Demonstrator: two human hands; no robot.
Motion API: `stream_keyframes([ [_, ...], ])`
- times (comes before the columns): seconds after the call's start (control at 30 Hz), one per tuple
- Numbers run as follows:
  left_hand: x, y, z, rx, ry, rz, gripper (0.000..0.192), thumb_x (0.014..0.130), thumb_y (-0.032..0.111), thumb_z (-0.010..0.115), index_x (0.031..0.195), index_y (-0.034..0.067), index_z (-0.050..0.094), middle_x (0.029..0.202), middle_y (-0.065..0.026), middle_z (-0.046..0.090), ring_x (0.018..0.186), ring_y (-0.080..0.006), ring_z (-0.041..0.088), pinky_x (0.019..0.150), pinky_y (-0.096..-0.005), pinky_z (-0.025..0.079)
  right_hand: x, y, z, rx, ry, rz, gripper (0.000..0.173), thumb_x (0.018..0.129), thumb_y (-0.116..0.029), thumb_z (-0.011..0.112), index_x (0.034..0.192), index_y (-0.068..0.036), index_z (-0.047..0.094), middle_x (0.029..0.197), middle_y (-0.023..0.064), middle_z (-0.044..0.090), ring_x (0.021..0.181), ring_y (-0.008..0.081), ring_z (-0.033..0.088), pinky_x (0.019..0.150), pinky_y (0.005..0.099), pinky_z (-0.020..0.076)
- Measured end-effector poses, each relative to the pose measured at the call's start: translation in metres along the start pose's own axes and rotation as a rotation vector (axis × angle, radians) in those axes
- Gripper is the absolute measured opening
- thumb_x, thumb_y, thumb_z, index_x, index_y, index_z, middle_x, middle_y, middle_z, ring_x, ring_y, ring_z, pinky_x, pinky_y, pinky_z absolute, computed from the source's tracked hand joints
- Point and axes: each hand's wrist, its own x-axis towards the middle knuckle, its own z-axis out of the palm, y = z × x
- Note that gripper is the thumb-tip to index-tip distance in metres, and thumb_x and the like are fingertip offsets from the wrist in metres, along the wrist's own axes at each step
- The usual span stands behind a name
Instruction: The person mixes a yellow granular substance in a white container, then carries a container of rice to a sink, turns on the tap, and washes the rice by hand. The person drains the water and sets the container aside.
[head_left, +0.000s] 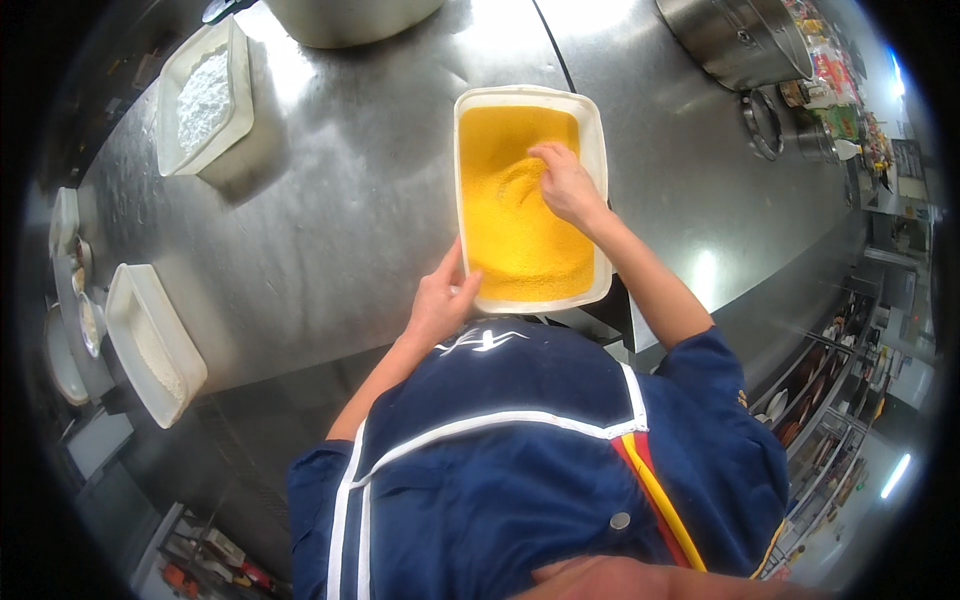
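Note:
A white rectangular plastic tub (601, 154) in front of me holds yellow granules (517, 240) that look like cornmeal or breadcrumbs. My left hand (444, 296) grips the near left side of this tub, with the thumb by the rim and the fingers along the outer wall. Over the right half of the granules is my right hand (568, 184), its fingers bent close together at the surface. Whether any granules are between those fingers is hidden. A curved hollow marks the granules left of the fingertips.
The tub rests on a stainless steel table (352, 202). To the left stand a tub of white powder (204, 101) and a tub with pale crumbs (154, 349). Large metal pots (731, 37) line the far side. A metal ring (763, 124) lies at far right.

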Motion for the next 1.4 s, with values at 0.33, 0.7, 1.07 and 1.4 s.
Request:
stream_keyframes([
  [0.33, 0.000, 0.002, -0.002, -0.011, -0.022, -0.015, 0.063, 0.087, 0.025, 0.059, 0.142, 0.007, 0.035, 0.066, -0.0143, 0.058, 0.058, -0.0224, 0.056, 0.064, -0.0323, 0.046, -0.046, -0.003, -0.020, -0.776, -0.512, -0.139, 0.013, 0.076, -0.010, 0.055, 0.080, -0.008, 0.067, 0.085, 0.0102, 0.066, 0.083, 0.0264, 0.063, 0.076, 0.0398, 0.0452],
  [0.7, 0.001, -0.002, -0.001, -0.022, -0.021, -0.041, 0.064, 0.087, 0.027, 0.060, 0.143, 0.007, 0.035, 0.068, -0.0129, 0.060, 0.061, -0.0205, 0.057, 0.065, -0.0319, 0.046, -0.012, -0.011, -0.032, -0.306, -0.292, -0.007, 0.043, 0.081, -0.005, 0.049, 0.122, -0.011, 0.058, 0.124, 0.0152, 0.056, 0.114, 0.0300, 0.053, 0.094, 0.0402, 0.0422],
  [1.07, 0.001, -0.004, -0.001, -0.032, -0.021, -0.009, 0.064, 0.087, 0.027, 0.061, 0.142, 0.007, 0.035, 0.066, -0.0125, 0.060, 0.059, -0.0196, 0.056, 0.064, -0.0317, 0.047, -0.005, -0.005, 0.007, 0.057, -0.265, -0.014, 0.034, 0.084, -0.007, 0.047, 0.115, -0.004, 0.061, 0.108, 0.0190, 0.063, 0.107, 0.0333, 0.058, 0.094, 0.0401, 0.0439],
  [1.4, 0.002, -0.001, -0.002, -0.122, -0.052, -0.065, 0.062, 0.087, 0.024, 0.062, 0.141, 0.007, 0.038, 0.067, -0.0118, 0.060, 0.060, -0.0160, 0.055, 0.065, -0.0299, 0.047, -0.031, -0.041, 0.011, 0.123, -0.629, -0.081, 0.033, 0.082, -0.009, 0.047, 0.109, -0.003, 0.065, 0.105, 0.0192, 0.065, 0.102, 0.0350, 0.059, 0.091, 0.0408, 0.0454],
])
